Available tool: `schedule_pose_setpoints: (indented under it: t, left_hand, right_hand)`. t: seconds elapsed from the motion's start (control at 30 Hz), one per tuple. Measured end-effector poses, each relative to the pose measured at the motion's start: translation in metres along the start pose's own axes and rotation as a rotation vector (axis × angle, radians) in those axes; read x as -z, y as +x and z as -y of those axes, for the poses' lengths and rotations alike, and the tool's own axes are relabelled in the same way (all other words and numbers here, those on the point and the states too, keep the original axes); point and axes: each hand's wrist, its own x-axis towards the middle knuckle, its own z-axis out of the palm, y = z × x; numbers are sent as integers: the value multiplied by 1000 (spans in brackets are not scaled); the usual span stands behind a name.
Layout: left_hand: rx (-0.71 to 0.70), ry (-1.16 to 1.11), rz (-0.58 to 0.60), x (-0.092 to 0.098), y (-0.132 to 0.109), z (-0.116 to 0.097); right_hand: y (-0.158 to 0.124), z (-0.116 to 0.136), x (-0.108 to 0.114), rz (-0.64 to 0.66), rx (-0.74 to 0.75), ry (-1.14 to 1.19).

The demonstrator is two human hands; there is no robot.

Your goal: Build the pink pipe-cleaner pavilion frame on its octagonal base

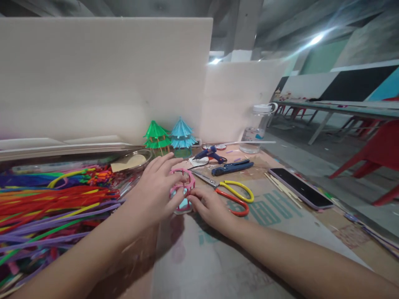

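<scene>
Centrally, the left hand (pixel 154 191) gripped the pink pipe-cleaner cage (pixel 184 177) from its left side; the right hand (pixel 209 207) pinched its lower edge. By judgement, a light, steady grip suited the soft frame best. Scissors (pixel 232 193) lay just right.

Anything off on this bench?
Nothing spilled or broken. The left hand grips a small pink pipe-cleaner frame, and the right hand touches it. Only untidy bits: loose multicoloured pipe cleaners sprawl in a heap at left, and the dark flat phone lies near the cardboard-covered table's right edge.
</scene>
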Motion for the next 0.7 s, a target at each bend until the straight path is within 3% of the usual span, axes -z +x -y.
schedule_pose_setpoints:
  t: [0.7]
  left_hand:
    - [-47, 9, -69, -7, -2, 4]
  right_hand:
    - [-1, 1, 2, 16, 16, -31]
